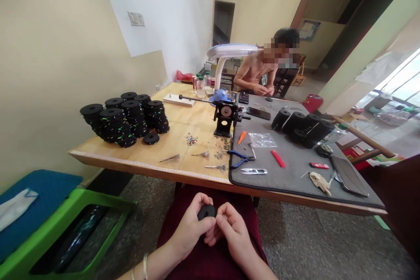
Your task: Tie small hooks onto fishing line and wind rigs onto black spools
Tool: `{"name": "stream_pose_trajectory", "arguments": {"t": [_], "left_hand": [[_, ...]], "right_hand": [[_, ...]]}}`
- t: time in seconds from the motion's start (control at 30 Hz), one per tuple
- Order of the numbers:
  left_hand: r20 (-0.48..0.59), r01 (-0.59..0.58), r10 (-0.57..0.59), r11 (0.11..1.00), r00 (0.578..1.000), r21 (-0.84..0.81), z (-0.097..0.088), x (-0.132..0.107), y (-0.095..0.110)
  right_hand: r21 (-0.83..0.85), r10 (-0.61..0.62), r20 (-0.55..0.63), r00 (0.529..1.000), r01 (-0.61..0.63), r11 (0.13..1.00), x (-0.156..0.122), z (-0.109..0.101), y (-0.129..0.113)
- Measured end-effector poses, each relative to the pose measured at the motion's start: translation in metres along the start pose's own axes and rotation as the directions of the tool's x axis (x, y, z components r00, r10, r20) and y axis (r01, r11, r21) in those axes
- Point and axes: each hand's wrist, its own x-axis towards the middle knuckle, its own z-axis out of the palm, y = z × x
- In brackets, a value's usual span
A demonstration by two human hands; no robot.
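Over my lap, my left hand is closed around a black foam ring with a hole in its middle. Thumb and fingers of my right hand are pinched together right beside the ring's edge. Whatever lies in that pinch is too small to make out. Ahead on the table lie a thread snip, blue-handled pliers, a red tube-like piece and an orange-handled tool.
Stacks of black foam rings with bright bits stand at the table's left; more dark rolls are on the grey mat. A hand-cranked winder and desk lamp stand mid-table. Another person sits opposite. A green stool is left.
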Motion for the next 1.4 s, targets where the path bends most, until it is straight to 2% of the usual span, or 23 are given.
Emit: {"name": "stream_pose_trajectory", "arguments": {"t": [0.13,0.23,0.3,0.37,0.47,0.57,0.73,1.0,1.1,1.2,1.33,1.4], "left_hand": [[-0.038,-0.024,0.026,0.999,0.999,0.038,0.002,0.002,0.003],[-0.008,-0.029,0.030,0.992,1.000,0.126,0.001,0.001,0.008],[0.005,-0.078,0.079,0.974,0.997,0.214,-0.001,-0.001,0.011],[-0.006,-0.128,0.137,0.939,0.991,0.320,-0.004,-0.002,0.013],[-0.054,-0.142,0.192,0.863,0.980,0.485,-0.004,-0.004,0.015],[-0.092,-0.171,0.274,0.795,0.957,0.582,-0.001,-0.005,0.018],[-0.092,-0.196,0.322,0.753,0.942,0.628,0.003,-0.005,0.018],[-0.121,-0.195,0.351,0.738,0.929,0.646,-0.001,-0.001,0.020],[-0.157,-0.203,0.397,0.723,0.904,0.660,-0.008,0.004,0.022],[-0.164,-0.237,0.459,0.693,0.873,0.681,-0.018,0.008,0.021],[-0.127,-0.314,0.534,0.655,0.836,0.688,-0.033,0.016,0.014],[-0.151,-0.360,0.607,0.633,0.780,0.686,-0.042,0.026,0.013]], "right_hand": [[0.024,-0.010,-0.017,1.000,0.010,1.000,0.002,-0.001,0.002],[0.052,-0.017,-0.061,0.998,0.020,0.998,0.004,-0.002,0.002],[0.081,-0.006,-0.102,0.995,0.015,0.997,0.007,-0.003,0.001],[0.119,0.027,-0.126,0.992,-0.012,0.993,0.009,-0.004,0.002],[0.148,0.084,-0.128,0.988,-0.064,0.987,0.013,-0.005,0.006],[0.106,0.110,-0.111,0.988,-0.098,0.990,0.013,-0.005,0.008],[-0.011,0.126,-0.059,0.990,-0.127,0.992,0.013,-0.004,0.006],[0.038,0.152,-0.057,0.987,-0.150,0.988,0.018,-0.005,0.007],[0.051,0.154,-0.117,0.981,-0.148,0.988,0.023,-0.006,0.001],[-0.065,0.128,-0.158,0.979,-0.139,0.988,0.032,-0.002,-0.007],[-0.301,0.073,-0.084,0.994,-0.095,0.949,0.058,0.004,-0.001],[-0.319,0.006,-0.048,0.999,-0.021,0.948,0.083,0.004,0.007]]}}
